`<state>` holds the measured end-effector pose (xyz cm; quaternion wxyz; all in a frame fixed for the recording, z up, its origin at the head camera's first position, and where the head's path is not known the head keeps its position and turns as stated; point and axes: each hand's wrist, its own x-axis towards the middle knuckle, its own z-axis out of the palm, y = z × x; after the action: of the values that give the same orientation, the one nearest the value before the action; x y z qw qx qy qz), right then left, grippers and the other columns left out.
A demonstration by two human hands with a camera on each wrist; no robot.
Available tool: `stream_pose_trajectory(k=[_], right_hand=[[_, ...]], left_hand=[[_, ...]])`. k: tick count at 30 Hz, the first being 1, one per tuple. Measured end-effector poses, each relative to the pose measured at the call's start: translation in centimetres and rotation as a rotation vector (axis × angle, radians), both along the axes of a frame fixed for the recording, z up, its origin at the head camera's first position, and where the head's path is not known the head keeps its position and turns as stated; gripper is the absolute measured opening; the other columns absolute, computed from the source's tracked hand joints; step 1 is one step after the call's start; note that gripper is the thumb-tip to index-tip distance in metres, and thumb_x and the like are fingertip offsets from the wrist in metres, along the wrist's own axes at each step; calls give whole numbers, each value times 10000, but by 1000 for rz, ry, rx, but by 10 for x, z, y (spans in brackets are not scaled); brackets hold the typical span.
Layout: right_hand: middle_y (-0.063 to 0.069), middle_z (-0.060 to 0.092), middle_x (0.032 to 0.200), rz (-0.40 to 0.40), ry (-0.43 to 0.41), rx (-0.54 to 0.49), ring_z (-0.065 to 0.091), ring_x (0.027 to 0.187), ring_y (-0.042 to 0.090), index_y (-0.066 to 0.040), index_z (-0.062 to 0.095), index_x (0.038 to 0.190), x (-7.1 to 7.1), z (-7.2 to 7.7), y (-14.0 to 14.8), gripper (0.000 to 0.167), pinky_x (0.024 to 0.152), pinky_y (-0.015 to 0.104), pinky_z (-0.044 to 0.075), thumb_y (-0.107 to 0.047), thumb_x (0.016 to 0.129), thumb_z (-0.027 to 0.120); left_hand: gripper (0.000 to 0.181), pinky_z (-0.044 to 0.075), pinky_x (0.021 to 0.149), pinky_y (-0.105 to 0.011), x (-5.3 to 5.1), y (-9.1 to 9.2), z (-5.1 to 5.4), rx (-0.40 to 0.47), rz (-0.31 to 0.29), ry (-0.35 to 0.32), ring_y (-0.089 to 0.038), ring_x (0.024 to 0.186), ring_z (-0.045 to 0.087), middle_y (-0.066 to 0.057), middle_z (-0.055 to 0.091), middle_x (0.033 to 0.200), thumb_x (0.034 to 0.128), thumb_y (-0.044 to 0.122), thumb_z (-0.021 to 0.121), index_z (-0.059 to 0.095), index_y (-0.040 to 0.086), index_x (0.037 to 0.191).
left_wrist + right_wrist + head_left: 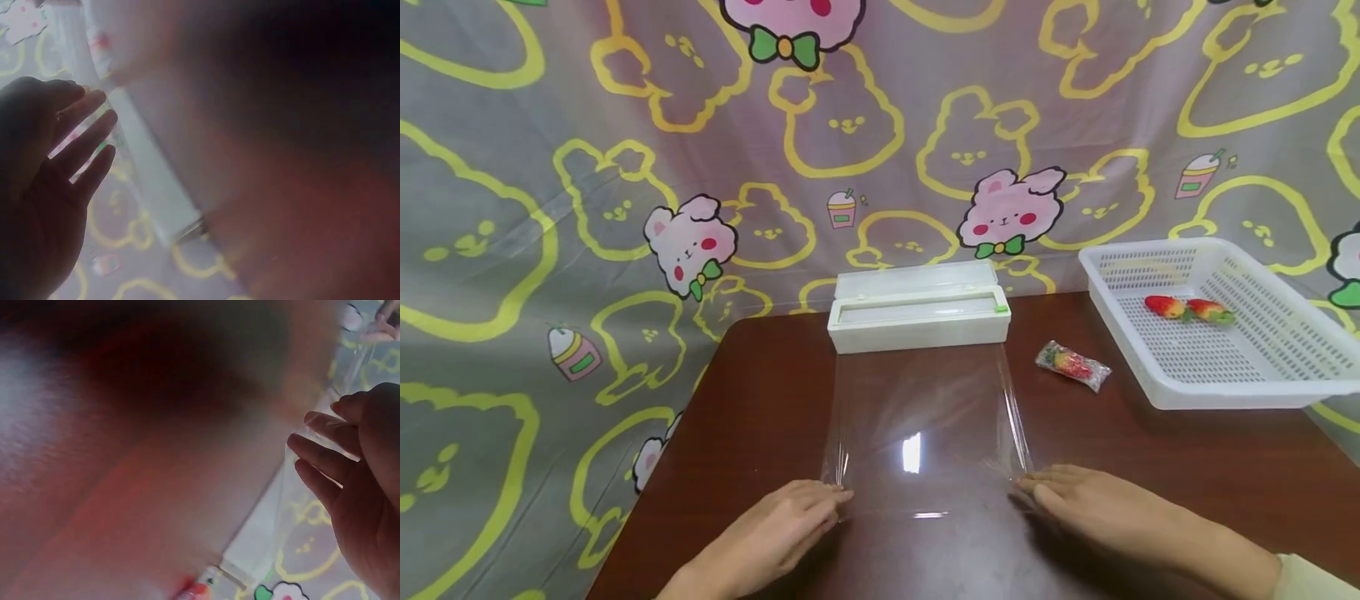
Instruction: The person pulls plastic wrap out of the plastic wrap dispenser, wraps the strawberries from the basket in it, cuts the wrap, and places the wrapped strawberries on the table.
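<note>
**Clear film spans from far box to both grips**

In the head view, we see the clear film (pixel 925 400) stretched lengthwise, far to near, from the white dispenser box (pixel 917 332) to two grips. The left grip (pixel 792 521) pinches its near left corner and the right grip (pixel 1093 507) its near right one, so neither is nearer. We see bench (pixel 760 400) surface on both sides; to the far right, the wrapped strawberry (pixel 1071 364) and the white basket (pixel 1247 392) limit the room. The bench's near edge is out of frame.

In the left wrist view, we find thumb and forefinger almost together, other fingers apart.

In the right wrist view, the thumb nears the forefinger; we cannot tell how tightly they hold.
</note>
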<state>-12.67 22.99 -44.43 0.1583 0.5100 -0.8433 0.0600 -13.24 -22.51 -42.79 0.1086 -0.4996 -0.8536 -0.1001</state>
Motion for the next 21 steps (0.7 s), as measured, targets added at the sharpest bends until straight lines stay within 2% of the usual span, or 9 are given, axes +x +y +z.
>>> stream_pose_trajectory(k=[5, 8, 11, 15, 18, 21], right_hand=[[54, 712, 1242, 59, 183, 132, 703, 1059, 197, -100, 642, 1159, -10, -24, -3, 242, 868, 367, 568, -109, 919, 607], [69, 713, 1219, 103, 297, 181, 697, 1042, 215, -145, 656, 1056, -12, -30, -5, 189, 838, 360, 559, -144, 896, 556], [73, 716, 1187, 155, 369, 205, 687, 1011, 215, -173, 661, 988, -14, -31, -8, 189, 821, 345, 551, -145, 956, 476], [43, 711, 1168, 213, 400, 255, 668, 999, 190, -200, 700, 985, -14, -28, -10, 351, 836, 318, 542, -118, 1049, 365], [21, 706, 1183, 244, 380, 274, 663, 1014, 170, -212, 725, 1012, -12, -25, -9, 329, 854, 303, 542, -165, 1069, 404], [14, 699, 1168, 240, 326, 214, 651, 990, 164, -196, 735, 987, -7, -26, -7, 199, 841, 301, 548, -195, 998, 536]], left_hand=[[32, 532, 975, -331, -6, 5, -24, -102, -24, 93, -145, 1140, 667, -11, 697, 1286, 989, 119, 669, 685, 141, 1005], [80, 539, 955, -343, -7, 6, -31, -145, -17, 117, -159, 1142, 667, -14, 695, 1283, 963, 107, 684, 647, 165, 922], [70, 548, 932, -354, -7, 5, -34, -153, -10, 115, -173, 1129, 662, -14, 686, 1273, 946, 122, 696, 656, 177, 929], [66, 555, 906, -355, -6, 1, -34, -128, -22, 97, -171, 1108, 654, -9, 675, 1259, 936, 186, 729, 728, 183, 1002], [206, 561, 889, -353, -4, -4, -34, -122, -49, 104, -171, 1108, 656, -21, 678, 1256, 906, 235, 770, 766, 147, 1092], [313, 565, 877, -341, -2, -9, -35, -123, -67, 117, -164, 1115, 659, -30, 682, 1256, 882, 264, 794, 763, 126, 1161]])
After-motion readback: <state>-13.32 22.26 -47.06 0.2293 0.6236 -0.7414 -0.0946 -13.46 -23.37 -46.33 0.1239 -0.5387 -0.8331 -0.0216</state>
